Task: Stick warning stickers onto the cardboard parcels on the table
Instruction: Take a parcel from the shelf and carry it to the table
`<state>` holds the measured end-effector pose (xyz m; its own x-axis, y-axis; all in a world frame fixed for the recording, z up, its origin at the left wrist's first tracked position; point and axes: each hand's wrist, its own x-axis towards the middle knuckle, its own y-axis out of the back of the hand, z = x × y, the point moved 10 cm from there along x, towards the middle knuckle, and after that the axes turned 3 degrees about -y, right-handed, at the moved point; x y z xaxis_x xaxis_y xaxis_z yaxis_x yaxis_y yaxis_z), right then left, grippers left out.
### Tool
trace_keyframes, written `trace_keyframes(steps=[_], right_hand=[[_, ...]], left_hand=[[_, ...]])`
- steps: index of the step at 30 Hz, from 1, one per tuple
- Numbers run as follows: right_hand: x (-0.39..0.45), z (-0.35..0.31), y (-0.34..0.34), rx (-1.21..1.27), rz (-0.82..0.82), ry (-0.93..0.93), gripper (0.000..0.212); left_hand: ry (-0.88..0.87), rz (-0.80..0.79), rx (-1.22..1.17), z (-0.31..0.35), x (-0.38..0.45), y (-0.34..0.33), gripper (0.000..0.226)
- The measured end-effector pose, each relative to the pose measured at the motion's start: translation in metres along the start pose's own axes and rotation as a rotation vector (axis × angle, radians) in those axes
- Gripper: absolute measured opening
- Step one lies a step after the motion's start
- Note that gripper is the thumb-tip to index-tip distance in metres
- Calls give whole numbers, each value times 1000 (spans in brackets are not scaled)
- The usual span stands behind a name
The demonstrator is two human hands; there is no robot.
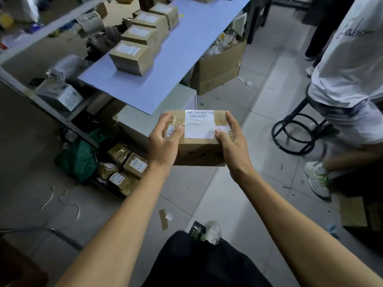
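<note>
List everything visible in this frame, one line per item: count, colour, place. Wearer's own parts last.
Held parcel: one, brown, white label, off the table.
Row parcels: four, brown, on table.
Table: one, pale blue-white, upper centre.
Floor parcels: several, brown, lower left.
Green bag: one, beside them.
Open carton: one, brown, under table.
Stool: one, black, right.
Bystander: one, white shirt, right.
Left hand: holding parcel's left end.
Right hand: holding its right end.

You hold a parcel (199, 139) between both hands, near the table (186, 50); four parcels (143, 36) line up on its far-left side.
</note>
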<state>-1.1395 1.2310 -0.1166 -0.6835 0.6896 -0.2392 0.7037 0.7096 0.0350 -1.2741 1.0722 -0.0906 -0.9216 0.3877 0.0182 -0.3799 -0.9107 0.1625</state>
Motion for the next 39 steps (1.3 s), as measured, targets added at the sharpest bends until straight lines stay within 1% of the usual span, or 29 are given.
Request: trace_keyframes(steps=[3,8,10,13,18,22,31,35,39], right_hand=[[49,-12,0,-9,3,-10,61],[134,-21,6,-6,25,-35,58],[172,-24,9,-14,39,-44,59],[237,-35,10,-24,72,-44,62],[345,-66,0,-12,116,-34,58],[420,-87,-3,16,144,-41,57],[556,-114,21,37,214,-56,57],[621,-121,38,21,200,-58,58],[691,-128,59,31,161,-66,60]], left_hand=[[3,-1,-1,1,47,-19,43],[40,-11,19,-16,130,-58,46],[49,-37,5,-21,167,-79,46],[40,-78,-1,-25,231,-109,46],[25,-94,-5,-20,350,-143,47],[34,-133,3,-14,430,-172,44],[80,-176,-12,-15,561,-251,47],[72,-173,-7,-17,614,-290,46],[70,-134,-14,-16,665,-333,44]])
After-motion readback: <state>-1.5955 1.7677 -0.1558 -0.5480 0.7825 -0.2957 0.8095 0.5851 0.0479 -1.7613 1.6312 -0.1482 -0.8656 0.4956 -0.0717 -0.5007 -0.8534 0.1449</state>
